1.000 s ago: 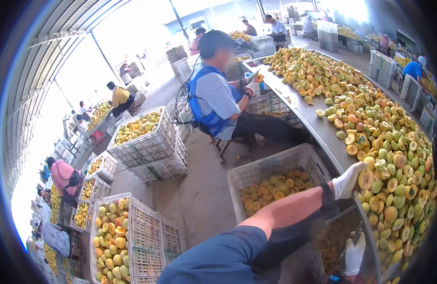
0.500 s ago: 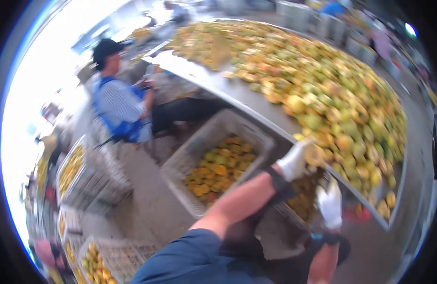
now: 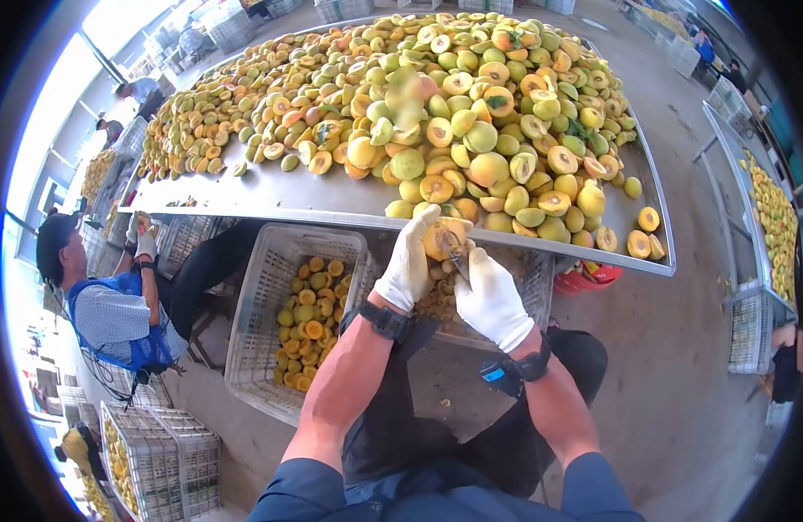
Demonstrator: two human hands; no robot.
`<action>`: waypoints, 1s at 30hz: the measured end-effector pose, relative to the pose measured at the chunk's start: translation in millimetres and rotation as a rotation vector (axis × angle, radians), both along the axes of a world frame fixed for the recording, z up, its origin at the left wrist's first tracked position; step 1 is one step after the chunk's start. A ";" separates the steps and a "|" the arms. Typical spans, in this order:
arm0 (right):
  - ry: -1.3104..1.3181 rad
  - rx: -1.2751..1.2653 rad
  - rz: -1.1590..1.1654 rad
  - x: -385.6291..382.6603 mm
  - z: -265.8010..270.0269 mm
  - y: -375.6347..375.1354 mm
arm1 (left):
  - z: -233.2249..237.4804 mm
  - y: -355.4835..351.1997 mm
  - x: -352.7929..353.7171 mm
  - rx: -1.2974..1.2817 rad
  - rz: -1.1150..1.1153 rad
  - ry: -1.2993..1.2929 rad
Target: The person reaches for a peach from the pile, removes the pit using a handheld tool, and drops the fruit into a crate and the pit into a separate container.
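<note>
My left hand [image 3: 407, 268], in a white glove, is closed around a halved yellow peach [image 3: 438, 240] just off the near edge of the metal table [image 3: 279, 197]. The cut face, with its brown pit area, is turned toward me. In my gloved right hand [image 3: 495, 303] is a small dark metal pitting tool [image 3: 459, 264], its tip against the cut face. The fingers hide most of the handle. Beyond both hands, a big heap of whole and halved peaches [image 3: 488, 170] covers much of the table.
Left of my knees stands a plastic crate [image 3: 245, 335] holding peach halves. Another crate [image 3: 540, 296], with brown pits or scraps, sits under my hands. A seated co-worker [image 3: 114, 317] works at the left, near stacked crates [image 3: 175, 461]. A red container [image 3: 588, 277] is under the table.
The view has swung toward the table and sharpened. My hands, apart before, have come together at the peach half, and the tool now meets its cut face.
</note>
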State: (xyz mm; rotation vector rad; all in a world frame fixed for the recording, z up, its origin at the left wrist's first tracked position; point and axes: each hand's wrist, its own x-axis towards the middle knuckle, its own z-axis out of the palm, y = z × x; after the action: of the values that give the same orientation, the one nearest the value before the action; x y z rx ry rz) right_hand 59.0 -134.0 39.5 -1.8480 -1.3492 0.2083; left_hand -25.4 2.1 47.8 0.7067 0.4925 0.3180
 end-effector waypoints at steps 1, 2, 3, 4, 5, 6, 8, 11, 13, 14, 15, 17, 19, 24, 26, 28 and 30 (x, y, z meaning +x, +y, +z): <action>-0.001 0.000 -0.007 -0.2 0.5 0.0 | -4.2 0.7 0.1 0.000 -0.007 -0.001; 0.031 -0.010 -0.017 -0.6 1.3 0.4 | -8.5 0.7 0.7 0.021 -0.009 -0.020; 0.063 -0.020 -0.028 -0.8 2.0 0.6 | -8.4 -0.9 2.1 0.041 -0.011 -0.039; 0.060 -0.022 -0.036 -0.7 0.8 0.5 | -8.8 -3.9 4.6 0.039 -0.018 -0.042; 0.054 -0.036 -0.047 -0.4 -2.1 0.7 | -9.6 -7.7 7.7 -0.012 0.032 -0.049; 0.047 -0.049 -0.056 -0.5 -3.8 1.1 | -9.4 -10.2 9.6 -0.062 0.083 -0.054; 0.036 -0.051 -0.066 -1.3 -4.4 1.4 | -16.6 -10.0 11.3 -0.050 0.096 -0.044; 0.033 -0.053 -0.073 -1.4 -4.7 3.5 | -20.1 -11.7 14.4 -0.075 0.138 -0.034; 0.042 -0.057 -0.069 -1.8 -5.0 4.7 | -20.1 -11.9 13.4 -0.117 0.169 -0.033; 0.063 -0.070 -0.051 -1.3 -4.2 5.3 | -19.6 -10.9 12.3 -0.114 0.169 -0.036; 0.085 -0.083 -0.032 -1.2 -3.9 5.6 | -19.1 -10.1 10.9 -0.112 0.169 -0.038; 0.115 -0.049 -0.008 -0.8 -10.2 7.3 | -18.4 -7.9 7.4 -0.049 0.165 -0.023; 0.147 -0.014 0.017 -1.6 -8.2 6.8 | -18.9 -7.0 5.1 0.015 0.160 -0.006; 0.211 -0.273 0.105 1.7 -2.7 -2.4 | -1.3 -6.5 -0.8 0.263 0.070 0.112; 0.180 -0.264 0.107 5.6 -10.8 -4.8 | -14.6 5.2 0.5 0.305 -0.020 0.135; 0.148 -0.243 0.102 6.9 -7.0 -3.8 | -14.8 9.1 7.6 0.444 -0.036 0.137; 0.465 -0.149 0.043 6.4 0.0 -3.4 | -6.2 -0.2 6.3 0.479 0.019 0.079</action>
State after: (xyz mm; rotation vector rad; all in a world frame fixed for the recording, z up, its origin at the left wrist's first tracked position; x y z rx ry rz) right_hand 65.4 -137.5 39.5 -1.7480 -1.0677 0.7305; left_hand -19.1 1.9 41.7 1.1833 0.5029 0.4339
